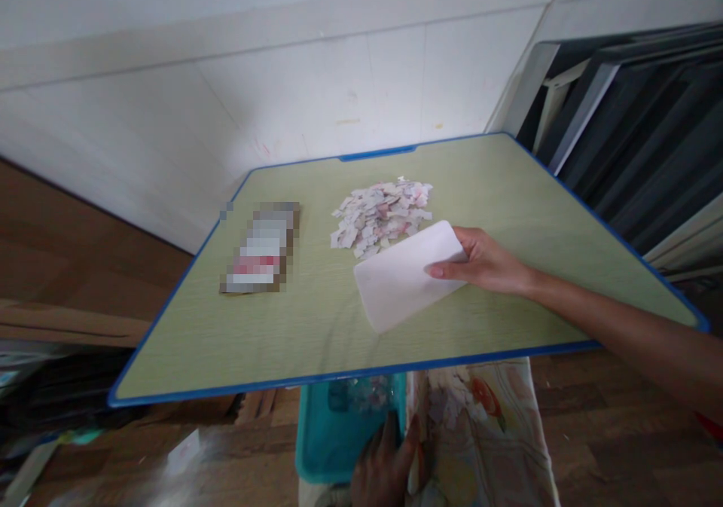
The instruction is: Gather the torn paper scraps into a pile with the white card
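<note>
My right hand (471,262) grips a plain white rectangular card with rounded corners (398,281) by its right end, thumb on top. The card is held tilted over the table, just in front of a heap of small torn paper pieces (381,213). Low in the view, below the table's front edge, my left hand (384,465) is at the right side of a teal plastic tray (324,439). Its fingers are stretched and apart, though dim and slightly blurred. Small bits lie in the tray's far part under something clear.
The green table (536,221) has a blue edge. A pixelated rectangular item (260,247) lies at its left. Beside the tray, patterned cloth (486,447) bears more paper scraps (452,398). Dark panels (638,123) lean at the right, and a white wall (339,77) stands behind.
</note>
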Demonstrator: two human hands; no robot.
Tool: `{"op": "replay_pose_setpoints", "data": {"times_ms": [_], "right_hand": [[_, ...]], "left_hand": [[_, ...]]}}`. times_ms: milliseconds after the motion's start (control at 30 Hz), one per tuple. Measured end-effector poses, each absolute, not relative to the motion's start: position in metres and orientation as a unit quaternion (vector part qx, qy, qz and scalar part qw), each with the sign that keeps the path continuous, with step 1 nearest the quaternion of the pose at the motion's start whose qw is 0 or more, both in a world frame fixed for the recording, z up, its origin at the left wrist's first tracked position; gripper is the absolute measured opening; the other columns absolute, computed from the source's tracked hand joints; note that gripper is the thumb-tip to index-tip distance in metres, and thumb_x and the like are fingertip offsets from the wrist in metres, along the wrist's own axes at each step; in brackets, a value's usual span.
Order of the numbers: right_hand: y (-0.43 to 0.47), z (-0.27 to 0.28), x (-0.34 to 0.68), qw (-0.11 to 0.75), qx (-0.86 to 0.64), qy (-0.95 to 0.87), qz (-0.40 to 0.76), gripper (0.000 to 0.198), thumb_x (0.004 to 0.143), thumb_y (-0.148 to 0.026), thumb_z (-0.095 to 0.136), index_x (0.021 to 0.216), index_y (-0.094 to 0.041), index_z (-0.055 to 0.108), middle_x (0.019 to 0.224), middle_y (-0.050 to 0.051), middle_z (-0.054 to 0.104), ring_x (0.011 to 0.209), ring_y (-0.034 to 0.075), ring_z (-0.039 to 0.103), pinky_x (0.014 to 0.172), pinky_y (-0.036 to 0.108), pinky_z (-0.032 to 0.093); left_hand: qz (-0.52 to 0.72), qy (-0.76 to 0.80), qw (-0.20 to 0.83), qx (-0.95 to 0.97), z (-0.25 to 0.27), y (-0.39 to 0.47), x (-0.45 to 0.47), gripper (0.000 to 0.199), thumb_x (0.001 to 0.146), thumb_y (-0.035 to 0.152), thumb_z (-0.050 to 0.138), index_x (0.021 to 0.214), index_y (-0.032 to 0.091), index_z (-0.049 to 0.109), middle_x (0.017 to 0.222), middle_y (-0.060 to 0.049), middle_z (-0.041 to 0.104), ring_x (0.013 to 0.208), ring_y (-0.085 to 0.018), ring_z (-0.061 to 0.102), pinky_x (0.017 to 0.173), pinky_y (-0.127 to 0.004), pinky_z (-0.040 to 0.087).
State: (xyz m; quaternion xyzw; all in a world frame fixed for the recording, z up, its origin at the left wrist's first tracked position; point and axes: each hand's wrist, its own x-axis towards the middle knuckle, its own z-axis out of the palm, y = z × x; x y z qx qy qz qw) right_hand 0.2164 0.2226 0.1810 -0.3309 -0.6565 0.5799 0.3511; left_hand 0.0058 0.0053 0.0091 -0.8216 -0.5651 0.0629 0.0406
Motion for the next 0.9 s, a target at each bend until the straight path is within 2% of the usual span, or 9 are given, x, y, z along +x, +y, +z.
{"op": "replay_pose_setpoints", "data": {"times_ms": [333,567,900], "right_hand": [[0.221,0.178,0.213,0.385,-0.324,-0.647,0.572,0.032,0.066,-0.020,0.060,0.097,-0.016,0.054,0.095,0.002,0.059,0.080,0.012,0.056,0.071,0.024,0.045],[0.213,0.181,0.208,0.340,-0.291,-0.660,0.604,0.029,0.067,-0.019,0.059,0.095,-0.017,0.054,0.088,0.000,0.060,0.074,0.009,0.056,0.064,0.018,0.046],[0.211,0.180,0.208,0.316,-0.256,-0.660,0.632,0.027,0.069,-0.016,0.058,0.095,-0.016,0.053,0.089,0.000,0.061,0.076,0.008,0.057,0.066,0.018,0.047]], "left_hand": [[0.049,-0.551,0.075,-0.830,0.011,0.006,0.005,0.071,0.060,-0.007,0.043,0.116,0.036,0.034,0.095,-0.002,0.058,0.069,-0.013,0.055,0.055,-0.022,0.047],[0.026,-0.556,0.052,-0.829,0.006,0.005,0.003,0.069,0.062,-0.003,0.046,0.117,0.036,0.031,0.098,-0.002,0.057,0.071,-0.013,0.055,0.057,-0.022,0.047],[0.052,-0.564,0.032,-0.824,0.010,0.005,0.004,0.062,0.066,0.000,0.046,0.114,0.037,0.035,0.100,-0.004,0.057,0.075,-0.014,0.056,0.059,-0.023,0.047]]}}
